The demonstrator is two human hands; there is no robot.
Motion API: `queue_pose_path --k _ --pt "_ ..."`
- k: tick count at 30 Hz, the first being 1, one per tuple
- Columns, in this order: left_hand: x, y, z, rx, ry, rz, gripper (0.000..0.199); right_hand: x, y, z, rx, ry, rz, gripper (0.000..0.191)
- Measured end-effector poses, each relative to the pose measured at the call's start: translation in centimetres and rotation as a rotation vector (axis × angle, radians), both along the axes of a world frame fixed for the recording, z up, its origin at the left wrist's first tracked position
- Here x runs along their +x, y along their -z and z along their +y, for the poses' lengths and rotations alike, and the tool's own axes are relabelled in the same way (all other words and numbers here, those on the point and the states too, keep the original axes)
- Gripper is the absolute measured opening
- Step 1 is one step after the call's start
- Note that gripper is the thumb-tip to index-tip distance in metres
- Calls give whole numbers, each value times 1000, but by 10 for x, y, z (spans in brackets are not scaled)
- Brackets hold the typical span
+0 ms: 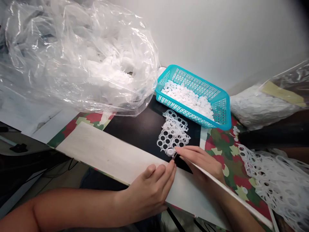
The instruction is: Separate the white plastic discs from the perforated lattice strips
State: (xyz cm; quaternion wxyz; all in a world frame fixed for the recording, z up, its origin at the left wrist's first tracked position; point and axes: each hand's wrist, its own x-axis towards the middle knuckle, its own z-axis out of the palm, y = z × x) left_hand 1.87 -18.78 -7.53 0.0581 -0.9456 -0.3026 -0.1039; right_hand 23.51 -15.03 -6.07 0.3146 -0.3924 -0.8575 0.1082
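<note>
On a black mat (pixel 138 127) lies a heap of white plastic webs with round holes (pixel 169 133). At its near end is a small white plastic disc (pixel 171 152), pinched at its right side by the fingertips of my right hand (pixel 205 161). My left hand (pixel 154 183) reaches in from below, its fingers pressed together and the tips just under the disc. A short, thin dark piece (pixel 175 156) shows between the fingertips of both hands; which hand grips it is hidden.
A turquoise basket (pixel 223 112) of white discs stands behind the heap. To the left bulges a large clear plastic bag (pixel 79 61). More holed webs (pixel 277 183) lie at right, below a filled bag (pixel 256 104). A white board (pixel 96 145) runs along the front edge.
</note>
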Motion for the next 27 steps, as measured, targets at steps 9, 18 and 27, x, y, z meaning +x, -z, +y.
queue_pose_path --k 9,18,27 --pt "-1 -2 1 -41 9 -25 59 3 -21 1 129 328 131 37" --pt "-20 -6 -6 -128 59 -118 41 -6 -5 1 -183 -237 98 36" --pt "-30 -10 1 -226 -28 -183 56 0 3 3 -262 -256 11 33"
